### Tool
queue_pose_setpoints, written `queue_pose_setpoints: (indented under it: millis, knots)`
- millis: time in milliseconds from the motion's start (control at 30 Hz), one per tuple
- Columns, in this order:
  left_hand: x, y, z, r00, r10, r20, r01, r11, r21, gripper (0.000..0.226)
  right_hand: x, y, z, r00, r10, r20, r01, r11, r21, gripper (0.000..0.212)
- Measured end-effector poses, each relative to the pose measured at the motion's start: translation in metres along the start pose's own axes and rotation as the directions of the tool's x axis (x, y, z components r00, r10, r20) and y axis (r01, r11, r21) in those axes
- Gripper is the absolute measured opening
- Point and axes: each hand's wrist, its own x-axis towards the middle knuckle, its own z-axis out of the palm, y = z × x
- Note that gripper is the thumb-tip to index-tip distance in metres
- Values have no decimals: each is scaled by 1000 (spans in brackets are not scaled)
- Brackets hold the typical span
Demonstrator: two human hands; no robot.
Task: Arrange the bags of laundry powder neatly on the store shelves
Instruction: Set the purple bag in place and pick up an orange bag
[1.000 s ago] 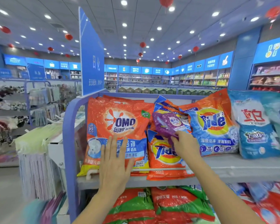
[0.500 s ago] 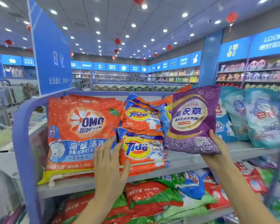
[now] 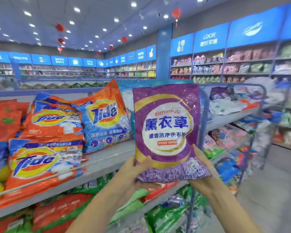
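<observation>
Gripping purple bag [image 3: 166, 132] of laundry powder in both hands, upright, printed front toward camera. Left hand [image 3: 133, 169] at lower left corner, thumb curled over front, other fingers behind bag and hidden. Right hand [image 3: 204, 172] at lower right corner, thumb laid up along side edge, fingers cupped under bottom. Held in air in front of right end of top shelf [image 3: 107, 158], not resting on it, covering most of a pale blue bag [image 3: 127, 98] behind. On shelf to left: blue-and-orange Tide bag [image 3: 106, 121] leaning back, then two orange Tide bags [image 3: 45, 158] stacked one on the other, red bags [image 3: 3, 121] at far left edge. Below top shelf, green and red bags [image 3: 129, 204] lying flat, blurred. To right, neighbouring rack [image 3: 233, 118] with mixed bags, too blurred to read. Stocked wall shelves [image 3: 242, 64] far behind.
</observation>
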Motion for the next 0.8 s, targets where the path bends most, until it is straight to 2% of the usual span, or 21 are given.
queue_pose_setpoints:
  millis: [33, 67, 100, 133, 200, 267, 333, 467, 533, 667, 800]
  knots:
    - [12, -5, 15, 999, -31, -10, 30, 998, -56, 105, -7, -16, -1, 1000, -1, -6, 0, 994, -105, 44]
    - [23, -10, 29, 998, -24, -54, 22, 999, -32, 97, -13, -37, -10, 991, 28, -127, -58, 969, -239, 51]
    - [34, -17, 48, 995, -19, -93, 17, 1000, -17, 89, -21, -58, -24, 957, -8, -291, -109, 916, -386, 59]
    - [47, -26, 68, 991, -14, -132, 17, 1000, 18, 78, -31, -76, -40, 920, -29, -392, -159, 884, -440, 65]
    - [75, -49, 106, 977, 16, -213, -7, 999, 42, 49, -51, -111, -64, 890, -4, -456, -265, 809, -524, 71]
    - [95, -59, 144, 976, 75, -206, -59, 995, 85, 31, -65, -142, -88, 845, -31, -534, -360, 705, -611, 66]
    - [118, -77, 181, 975, 130, -182, -100, 981, 167, 29, -80, -167, -111, 792, -141, -594, -389, 634, -669, 50]
    - [156, -112, 241, 969, 207, -133, -172, 957, 235, 31, -111, -204, -161, 698, -401, -593, -390, 481, -785, 24]
    - [175, -126, 268, 974, 209, -86, -186, 958, 219, 36, -126, -220, -188, 640, -502, -582, -388, 443, -808, 17]
    - [219, -151, 311, 976, 218, 10, -215, 954, 211, 51, -144, -252, -234, 489, -634, -599, -346, 489, -800, 20]
    - [265, -170, 341, 972, 211, 105, -227, 958, 174, 87, -149, -286, -272, 417, -694, -588, -335, 484, -809, 23]
